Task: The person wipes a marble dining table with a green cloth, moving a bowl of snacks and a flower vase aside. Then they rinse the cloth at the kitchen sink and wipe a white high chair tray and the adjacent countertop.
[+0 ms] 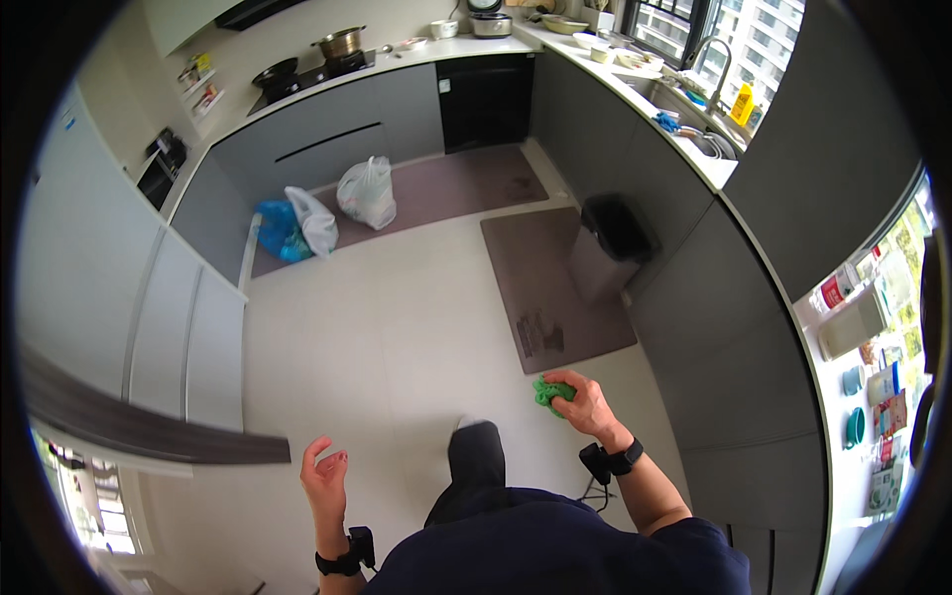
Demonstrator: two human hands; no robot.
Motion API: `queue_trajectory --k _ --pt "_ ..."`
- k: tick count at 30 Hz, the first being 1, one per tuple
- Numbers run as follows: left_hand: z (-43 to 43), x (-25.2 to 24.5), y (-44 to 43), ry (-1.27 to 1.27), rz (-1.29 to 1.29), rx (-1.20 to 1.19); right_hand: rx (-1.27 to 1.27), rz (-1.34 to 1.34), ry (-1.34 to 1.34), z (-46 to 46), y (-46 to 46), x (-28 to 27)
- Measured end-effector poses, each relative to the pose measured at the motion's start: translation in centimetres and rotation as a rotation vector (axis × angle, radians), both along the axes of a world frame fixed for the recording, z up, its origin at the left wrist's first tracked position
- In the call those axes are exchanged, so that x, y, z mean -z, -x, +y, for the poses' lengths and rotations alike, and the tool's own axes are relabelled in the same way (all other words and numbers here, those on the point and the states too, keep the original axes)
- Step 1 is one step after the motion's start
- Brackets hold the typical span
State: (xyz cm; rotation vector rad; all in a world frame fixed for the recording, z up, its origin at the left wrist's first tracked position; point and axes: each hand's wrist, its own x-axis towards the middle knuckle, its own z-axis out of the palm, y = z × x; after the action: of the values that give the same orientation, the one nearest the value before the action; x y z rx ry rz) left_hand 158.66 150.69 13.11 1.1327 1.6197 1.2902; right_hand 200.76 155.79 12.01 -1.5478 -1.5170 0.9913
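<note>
My right hand (587, 405), at the lower right of centre, is closed around a crumpled green cloth or sponge-like bundle (550, 394); its exact kind cannot be told. Over the pale floor at the lower left, my left hand (325, 468) has its fingers apart and slightly curled, with nothing in it. Both wrists wear black straps with small devices. Beyond my hands, a grey waste bin (606, 253) with a black rim stands by the right cabinets, on a brown mat (554, 297).
Against the far left cabinets, a blue plastic bag (281, 227), a white plastic bag (315, 223) and a filled whitish bag (368, 195) rest on a long mat (461, 186). Counters hold a pot (342, 44), dishes and a sink (669, 97). A dark panel edge (253, 446) juts in from the left.
</note>
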Motion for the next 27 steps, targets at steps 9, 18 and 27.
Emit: queue_trajectory --k 9,18,27 --pt "34.9 -4.1 -13.3 -0.032 -0.124 0.411 0.259 0.058 0.068 21.2 -8.5 -3.2" --pt "60.2 -6.5 -36.9 -0.361 0.293 1.064 0.215 0.581 -0.003 47.5 -17.6 -3.3" --pt "81.7 -0.9 -46.3 0.4 -0.729 0.782 0.042 0.506 -0.096 73.6 -18.6 -2.3"
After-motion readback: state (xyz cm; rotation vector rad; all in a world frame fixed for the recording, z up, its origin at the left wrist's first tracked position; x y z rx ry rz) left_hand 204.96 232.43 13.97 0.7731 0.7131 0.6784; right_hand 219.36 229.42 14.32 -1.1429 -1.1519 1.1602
